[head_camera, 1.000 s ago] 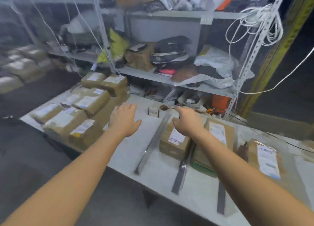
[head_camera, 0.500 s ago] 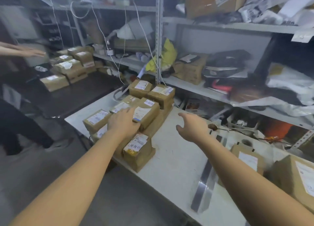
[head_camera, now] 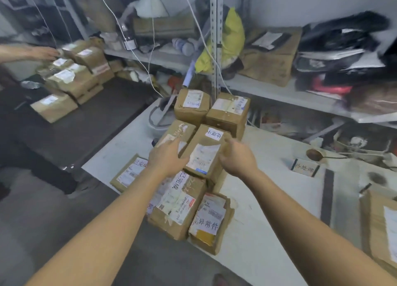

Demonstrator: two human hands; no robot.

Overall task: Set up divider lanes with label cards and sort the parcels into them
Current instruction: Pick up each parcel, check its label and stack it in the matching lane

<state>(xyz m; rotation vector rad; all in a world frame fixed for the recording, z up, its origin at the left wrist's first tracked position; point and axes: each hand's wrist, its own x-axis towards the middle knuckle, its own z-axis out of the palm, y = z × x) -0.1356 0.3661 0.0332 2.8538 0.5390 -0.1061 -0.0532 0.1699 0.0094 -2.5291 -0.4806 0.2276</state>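
Now flanking top parcel (head_camera: 204, 154) with left hand (head_camera: 166, 158) and right hand (head_camera: 235, 159), fingers relaxed on both; cannot tell contact. Stacked on other parcels (head_camera: 180, 202) at left end of white table (head_camera: 275, 148). Well right of stack: label card (head_camera: 305, 168), dark divider strip (head_camera: 327, 196).

A cluster of parcels (head_camera: 178, 206) sits on the left end of the table (head_camera: 268, 210), the topmost parcel (head_camera: 204, 154) lying on lower ones between the left hand (head_camera: 166, 159) and the right hand (head_camera: 237, 159). To their right on the table stands a label card (head_camera: 305, 167), with a divider strip (head_camera: 327, 195) just beside it and a lone parcel (head_camera: 380, 225) at the right edge. Shelving (head_camera: 268, 91) runs behind the table, and a second stack (head_camera: 71, 77) sits on a separate table (head_camera: 96, 124) to the left.
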